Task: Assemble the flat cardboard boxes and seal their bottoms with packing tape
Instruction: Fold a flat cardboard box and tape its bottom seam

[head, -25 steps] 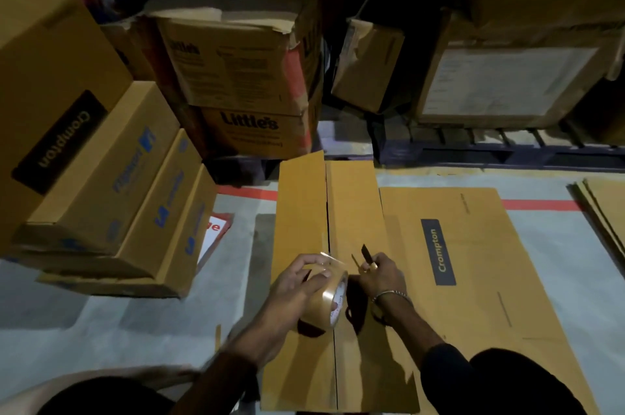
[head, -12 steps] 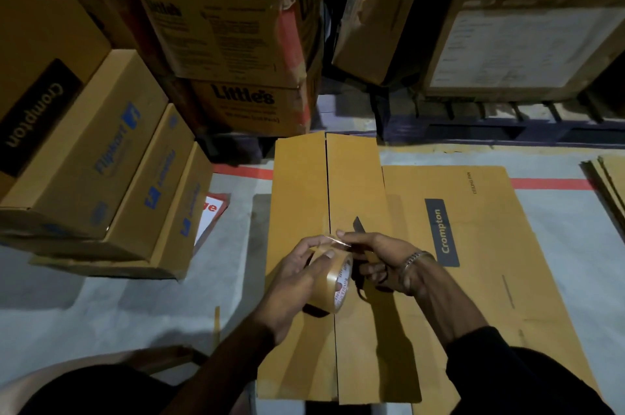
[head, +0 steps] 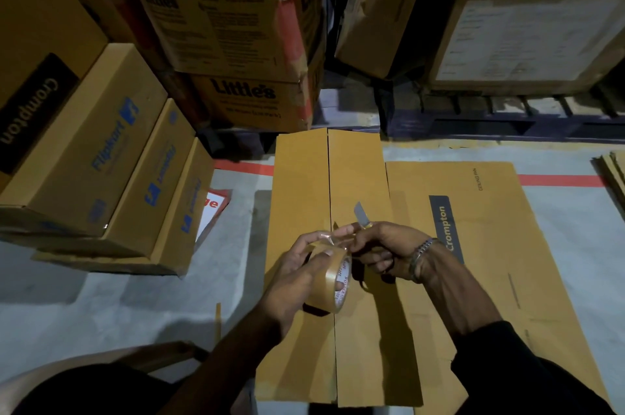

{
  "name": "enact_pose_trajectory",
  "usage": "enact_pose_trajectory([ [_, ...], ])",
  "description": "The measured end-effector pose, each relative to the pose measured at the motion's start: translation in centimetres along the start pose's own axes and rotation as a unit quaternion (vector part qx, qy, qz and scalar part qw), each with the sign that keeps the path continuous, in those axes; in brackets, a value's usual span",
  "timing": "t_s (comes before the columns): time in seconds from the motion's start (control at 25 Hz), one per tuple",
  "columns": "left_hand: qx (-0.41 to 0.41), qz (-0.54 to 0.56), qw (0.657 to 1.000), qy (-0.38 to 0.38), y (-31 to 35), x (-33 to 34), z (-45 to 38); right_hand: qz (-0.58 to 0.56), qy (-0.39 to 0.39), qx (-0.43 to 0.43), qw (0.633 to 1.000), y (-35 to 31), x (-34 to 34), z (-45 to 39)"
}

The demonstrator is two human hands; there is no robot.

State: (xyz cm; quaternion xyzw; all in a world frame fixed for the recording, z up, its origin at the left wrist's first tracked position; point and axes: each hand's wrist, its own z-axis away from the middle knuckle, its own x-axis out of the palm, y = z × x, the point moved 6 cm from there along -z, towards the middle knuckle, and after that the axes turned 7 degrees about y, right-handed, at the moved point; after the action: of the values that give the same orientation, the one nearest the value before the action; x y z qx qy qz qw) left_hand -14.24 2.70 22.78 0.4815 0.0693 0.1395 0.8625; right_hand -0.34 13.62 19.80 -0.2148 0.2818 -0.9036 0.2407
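A long cardboard box lies on the floor before me, its two bottom flaps meeting at a centre seam. My left hand grips a roll of brown packing tape above that seam. My right hand holds a small cutter with its blade pointing up, and its fingertips pinch the loose end of the tape at the top of the roll. A flat Crompton carton lies under the box to the right.
Stacked Flipkart boxes stand at the left. Little's cartons and more boxes on a pallet block the far side. Flat cartons lie at the right edge. A red line crosses the grey floor.
My right hand has come up from the box to the tape roll and now pinches the tape end. The roll has stayed in my left hand, held a little higher.
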Motion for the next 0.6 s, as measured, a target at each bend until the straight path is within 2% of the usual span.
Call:
enact_pose_trajectory([
  [0.16, -0.014, -0.008, 1.000, 0.006, -0.6, -0.3, -0.5, 0.041, 0.019, 0.023, 0.999, 0.7, -0.3, -0.2],
  [0.4, -0.026, 0.035, 0.999, 0.002, -0.8, -0.6, -0.8, 0.010, 0.058, 0.047, 0.997, 1.2, 0.4, -0.2],
  [0.48, -0.027, 0.039, 0.999, 0.004, -0.9, -0.7, -0.7, 0.038, 0.103, 0.014, 0.994, 0.6, 0.5, 0.4],
  [0.6, -0.017, 0.042, 0.999, 0.009, -0.7, -0.9, -0.7, 0.084, 0.186, -0.105, 0.973, -0.6, 0.4, 0.5],
])
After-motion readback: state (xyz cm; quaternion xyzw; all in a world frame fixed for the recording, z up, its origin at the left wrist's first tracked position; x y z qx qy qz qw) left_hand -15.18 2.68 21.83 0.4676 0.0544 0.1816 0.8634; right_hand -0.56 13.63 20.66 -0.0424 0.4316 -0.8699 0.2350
